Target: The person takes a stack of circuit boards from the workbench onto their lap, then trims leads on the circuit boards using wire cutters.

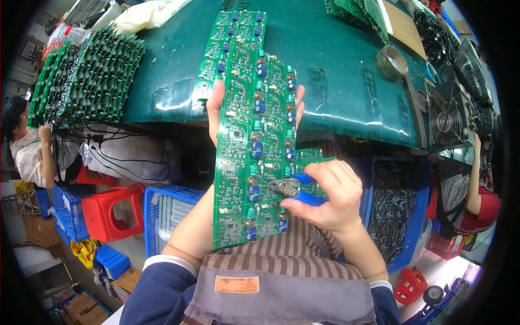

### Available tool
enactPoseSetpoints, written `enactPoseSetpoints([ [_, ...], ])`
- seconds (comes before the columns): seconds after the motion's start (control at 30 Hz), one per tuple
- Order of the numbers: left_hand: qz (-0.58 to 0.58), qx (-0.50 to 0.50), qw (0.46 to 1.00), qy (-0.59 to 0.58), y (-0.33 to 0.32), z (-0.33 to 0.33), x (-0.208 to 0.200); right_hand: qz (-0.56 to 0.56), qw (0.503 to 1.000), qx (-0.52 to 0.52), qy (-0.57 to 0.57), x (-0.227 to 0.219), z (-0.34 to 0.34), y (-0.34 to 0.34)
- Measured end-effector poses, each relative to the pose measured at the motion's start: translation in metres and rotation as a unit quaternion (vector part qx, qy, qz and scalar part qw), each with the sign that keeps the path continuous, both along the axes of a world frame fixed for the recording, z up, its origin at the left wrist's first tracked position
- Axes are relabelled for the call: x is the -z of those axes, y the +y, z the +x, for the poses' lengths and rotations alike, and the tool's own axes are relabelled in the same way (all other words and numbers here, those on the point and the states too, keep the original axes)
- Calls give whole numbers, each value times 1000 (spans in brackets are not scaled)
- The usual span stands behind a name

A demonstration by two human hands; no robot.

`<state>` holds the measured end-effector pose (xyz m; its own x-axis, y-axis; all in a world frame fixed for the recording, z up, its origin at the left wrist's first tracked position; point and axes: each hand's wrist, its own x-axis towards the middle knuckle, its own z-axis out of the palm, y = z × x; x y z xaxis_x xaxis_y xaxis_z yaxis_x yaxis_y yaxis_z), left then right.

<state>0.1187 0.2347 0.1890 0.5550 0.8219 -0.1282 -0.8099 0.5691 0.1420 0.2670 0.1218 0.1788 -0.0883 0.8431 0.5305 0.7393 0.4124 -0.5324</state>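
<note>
My left hand [215, 111] holds a long green circuit board panel [252, 157] upright from behind, fingers wrapping both edges. The panel carries blue capacitors and small parts in rows. My right hand [330, 197] grips blue-handled cutting pliers [295, 189], whose metal jaws touch the panel's right side near its lower half. Behind the panel, another green board [230, 46] lies flat on the dark green table [336, 81].
A stack of green boards [86, 81] stands at the table's left. A tape roll [392, 60], a fan [447, 116] and cables sit at the right. Below are a red stool [111, 208], blue crates [168, 214], and a crate of parts [395, 208]. Other people sit far left and right.
</note>
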Motion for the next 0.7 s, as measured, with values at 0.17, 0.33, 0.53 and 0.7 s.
enactPoseSetpoints([
  [0.17,2,-1,1000,7,0,0,2,11,1000,-4,-27,-7,-2,5],
  [0.33,-8,-1,1000,14,1,1,4,-2,1000,-9,-12,-3,-2,2],
  [0.53,-3,13,1000,20,4,1,6,-13,1000,1,1,-1,-3,-1],
  [0.7,-26,-4,1000,14,5,-1,5,-4,1000,-1,-21,-3,-1,2],
])
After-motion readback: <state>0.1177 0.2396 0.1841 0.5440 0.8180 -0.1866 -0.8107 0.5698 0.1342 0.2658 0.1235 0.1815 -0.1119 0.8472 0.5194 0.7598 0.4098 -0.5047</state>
